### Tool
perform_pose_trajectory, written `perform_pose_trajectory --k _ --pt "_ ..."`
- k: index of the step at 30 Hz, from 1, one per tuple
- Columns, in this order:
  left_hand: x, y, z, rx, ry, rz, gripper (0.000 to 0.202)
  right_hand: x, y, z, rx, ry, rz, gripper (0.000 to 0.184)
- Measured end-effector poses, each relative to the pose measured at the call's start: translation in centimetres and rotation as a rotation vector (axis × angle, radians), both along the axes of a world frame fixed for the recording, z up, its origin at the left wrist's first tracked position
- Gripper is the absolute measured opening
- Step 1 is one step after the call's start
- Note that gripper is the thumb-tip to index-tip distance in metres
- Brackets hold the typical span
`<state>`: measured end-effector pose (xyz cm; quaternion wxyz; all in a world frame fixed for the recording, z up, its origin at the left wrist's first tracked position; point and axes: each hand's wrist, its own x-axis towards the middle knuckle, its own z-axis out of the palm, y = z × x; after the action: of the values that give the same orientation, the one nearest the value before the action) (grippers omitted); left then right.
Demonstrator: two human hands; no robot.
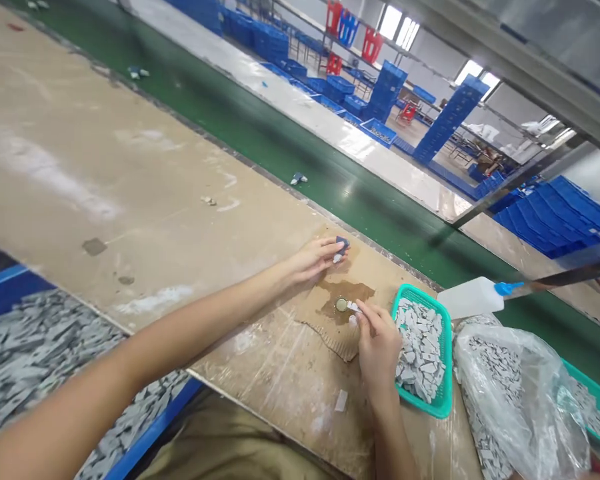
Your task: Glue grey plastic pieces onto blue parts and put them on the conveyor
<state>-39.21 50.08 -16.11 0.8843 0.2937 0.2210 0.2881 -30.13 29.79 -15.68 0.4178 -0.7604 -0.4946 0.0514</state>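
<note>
My left hand [316, 260] is closed on a small dark blue plastic piece [343, 245], held just above the table; a white bit shows below it at the fingertips. Between the thumb and fingers of my right hand [380, 339] is a small white plastic piece [353, 306]. Its tip reaches the edge of a small round dish [341, 305], which sits on a wet brown patch of cardboard [340, 340]. Beside my right wrist stands a green basket [449, 363] filled with small white-grey plastic pieces [420, 347].
A white squeeze bottle [470, 298] with a blue tip lies behind the basket. To the right is a clear plastic bag [530, 387] of grey pieces. A green conveyor belt [350, 193] carries small assembled pieces. At lower left is a blue crate [153, 433] of grey parts.
</note>
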Motion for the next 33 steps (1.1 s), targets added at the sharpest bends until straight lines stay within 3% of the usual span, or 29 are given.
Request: perform_pose_trajectory --k 3,10,16,33 --pt "0.1 0.5 -0.5 0.042 -0.007 -0.006 0.006 -0.3 0.4 -1.1 -0.03 -0.177 -0.001 0.032" --pt "-0.2 0.5 -0.7 0.114 -0.062 0.035 0.024 -1.0 0.6 -2.8 0.011 -0.436 0.026 0.033" --pt "-0.1 0.6 -1.1 0.115 -0.065 0.018 0.036 -1.0 0.7 -3.2 -0.021 -0.461 0.018 0.03" --pt "-0.2 0.4 -1.5 0.166 -0.057 -0.033 0.03 -0.9 1.0 -3.4 0.024 -0.563 0.067 0.025"
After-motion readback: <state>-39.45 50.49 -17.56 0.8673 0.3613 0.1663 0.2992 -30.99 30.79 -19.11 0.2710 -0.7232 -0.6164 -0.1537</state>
